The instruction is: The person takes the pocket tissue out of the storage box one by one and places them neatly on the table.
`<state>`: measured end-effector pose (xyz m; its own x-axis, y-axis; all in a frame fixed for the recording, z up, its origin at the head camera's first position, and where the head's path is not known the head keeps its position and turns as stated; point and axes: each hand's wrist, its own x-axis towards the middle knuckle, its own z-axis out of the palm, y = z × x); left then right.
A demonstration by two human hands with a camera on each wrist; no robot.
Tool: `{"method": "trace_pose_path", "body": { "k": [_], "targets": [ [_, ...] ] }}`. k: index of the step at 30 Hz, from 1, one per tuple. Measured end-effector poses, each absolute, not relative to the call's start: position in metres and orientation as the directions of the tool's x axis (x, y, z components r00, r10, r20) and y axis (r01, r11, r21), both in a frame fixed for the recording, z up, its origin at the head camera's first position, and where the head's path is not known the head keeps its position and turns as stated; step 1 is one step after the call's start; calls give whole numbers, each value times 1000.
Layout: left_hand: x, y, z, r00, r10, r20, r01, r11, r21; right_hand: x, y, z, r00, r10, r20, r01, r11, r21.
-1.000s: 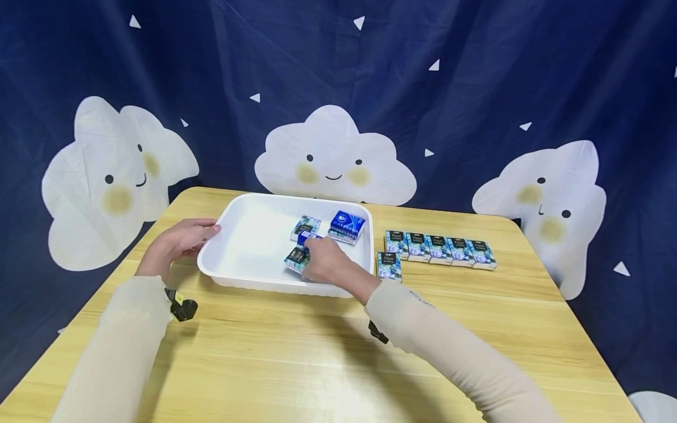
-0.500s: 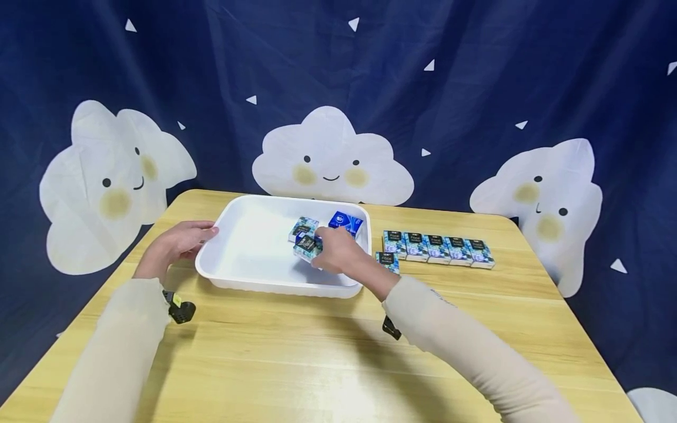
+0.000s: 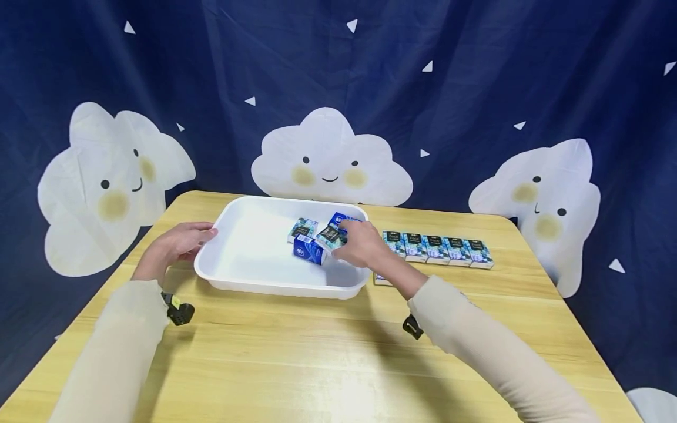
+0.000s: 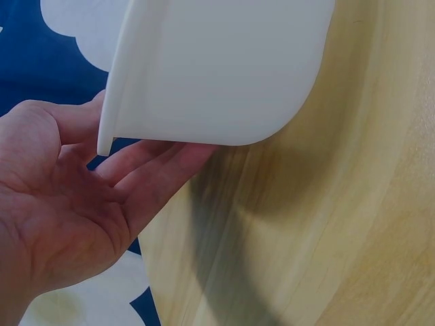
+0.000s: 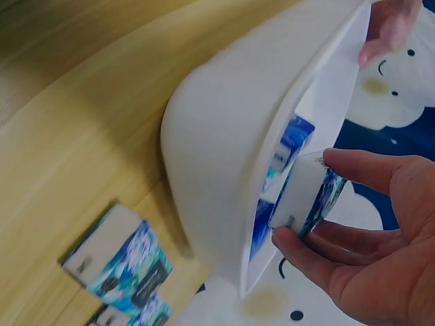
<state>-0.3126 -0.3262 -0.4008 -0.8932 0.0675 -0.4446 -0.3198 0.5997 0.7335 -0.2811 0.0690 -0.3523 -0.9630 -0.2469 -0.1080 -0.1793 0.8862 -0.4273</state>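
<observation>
My left hand (image 3: 186, 239) is at the left end of the white tray (image 3: 254, 286); in the left wrist view its thumb is at the rim and its fingers (image 4: 160, 170) reach under the base. Over the tray's right part, my right hand (image 3: 361, 243) pinches a floral tissue pack (image 3: 331, 237) between thumb and fingers. The right wrist view shows this pack (image 5: 306, 193) tilted beside the tray's rim. Inside the tray lie a floral pack (image 3: 303, 229), a dark blue pack (image 3: 309, 249) and another blue pack (image 3: 338, 218), partly hidden by my right hand.
Right of the tray, several floral packs (image 3: 435, 249) stand side by side in a row on the wooden table (image 3: 264, 352). One more pack (image 3: 382, 280) lies in front of the row's left end, mostly covered by my right forearm. A dark blue cloud-patterned curtain (image 3: 449, 117) hangs behind.
My right hand has moved right and lifted a floral pack away from the tray's middle. The dark blue pack beneath now shows fully. My left hand has stayed at the tray's left end.
</observation>
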Motion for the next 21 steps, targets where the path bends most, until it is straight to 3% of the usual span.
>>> {"method": "trace_pose_path", "body": {
  "k": [9, 21],
  "targets": [
    [-313, -327, -402, -892, 65, -447, -321, 604, 730, -282, 109, -346, -981, -180, -76, -124, 872, -473],
    [-314, -326, -401, -890, 69, -451, -320, 610, 725, -278, 170, -357, -989, -137, -51, -101, 894, -437]
  ]
}}
